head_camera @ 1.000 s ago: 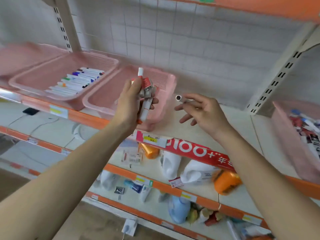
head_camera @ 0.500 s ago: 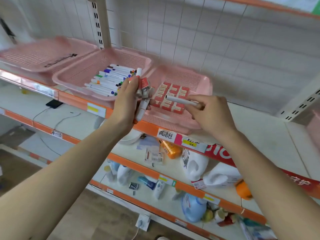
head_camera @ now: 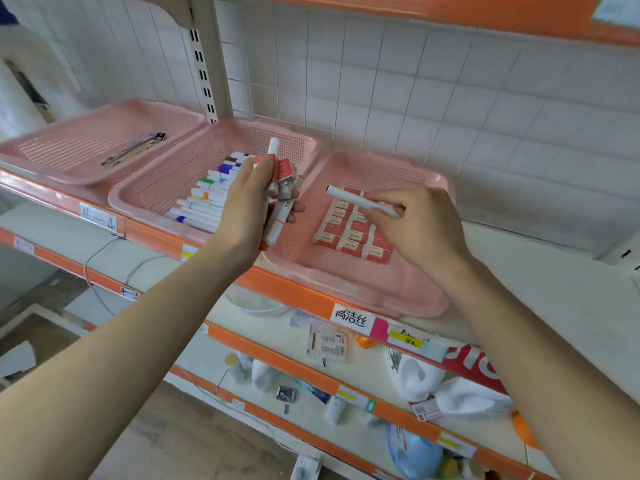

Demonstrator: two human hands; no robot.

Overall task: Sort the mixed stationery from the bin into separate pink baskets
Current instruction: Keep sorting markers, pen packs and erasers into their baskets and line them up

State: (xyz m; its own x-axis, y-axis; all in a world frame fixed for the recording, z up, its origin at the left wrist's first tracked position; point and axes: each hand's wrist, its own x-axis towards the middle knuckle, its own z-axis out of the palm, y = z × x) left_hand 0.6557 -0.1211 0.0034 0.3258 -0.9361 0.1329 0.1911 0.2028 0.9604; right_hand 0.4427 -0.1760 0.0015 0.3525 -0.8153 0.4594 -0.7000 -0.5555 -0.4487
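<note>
**Writing.** The shelf-edge tag (head_camera: 351,318) reads "高洁丝". A handwritten tag (head_camera: 98,221) towards the shelf's left end appears to read "4—4".

**Containers.** Three perforated pink plastic baskets stand side by side along the shelf's front edge.
- The left basket (head_camera: 52,169) holds a dark pencil pack (head_camera: 136,152).
- The middle basket (head_camera: 152,192) holds white markers (head_camera: 201,211) with coloured caps.
- The right basket (head_camera: 381,299) holds small red-and-white boxes (head_camera: 349,237).

**Hands.** Your left hand (head_camera: 247,202) grips a bundle (head_camera: 285,173) of markers and boxes. Your right hand (head_camera: 420,230) pinches one white marker (head_camera: 360,201) above the right basket.
</note>
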